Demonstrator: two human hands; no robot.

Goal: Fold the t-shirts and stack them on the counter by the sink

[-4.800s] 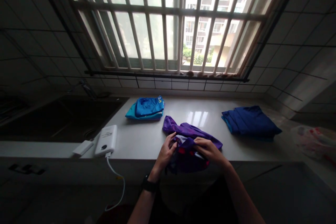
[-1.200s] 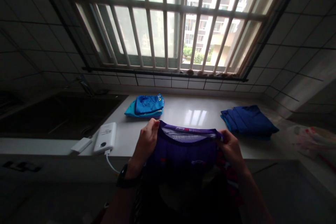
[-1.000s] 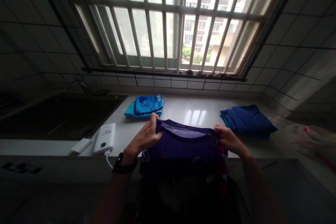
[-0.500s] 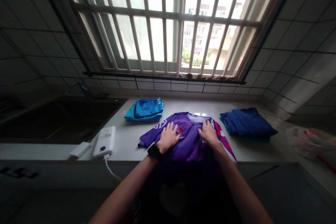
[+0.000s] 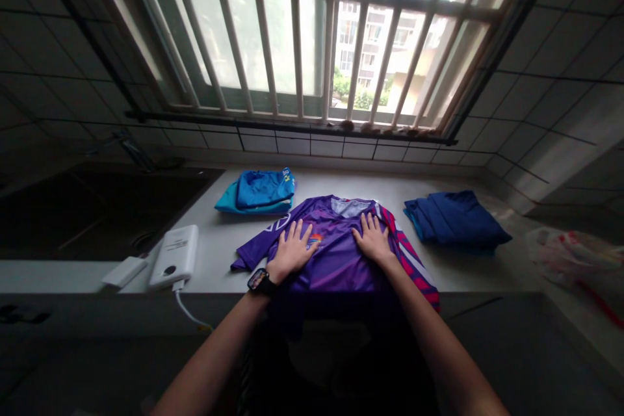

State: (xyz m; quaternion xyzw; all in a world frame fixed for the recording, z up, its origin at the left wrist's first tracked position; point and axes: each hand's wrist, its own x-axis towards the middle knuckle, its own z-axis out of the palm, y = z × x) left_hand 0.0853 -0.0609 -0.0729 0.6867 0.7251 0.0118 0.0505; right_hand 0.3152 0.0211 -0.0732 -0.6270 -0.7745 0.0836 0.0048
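Note:
A purple jersey lies spread on the pale counter, its neckline toward the window and its lower part hanging over the front edge. My left hand rests flat on the jersey's chest, fingers spread, beside a small orange print; a dark watch is on that wrist. Flat on the other side of the chest, below the collar, lies my right hand with its fingers apart. The left sleeve stretches out toward the white power bank. Down the right side runs the sleeve with pink and white patterning.
Folded blue clothes lie at the back left, and folded navy clothes at the right. A white power bank with a cable sits near the front edge, by the dark sink. A plastic bag is far right.
Both hands have flattened out on the jersey, and its fabric looks smoother, with the collar more open. The orange print shows more. The camera view has shifted slightly.

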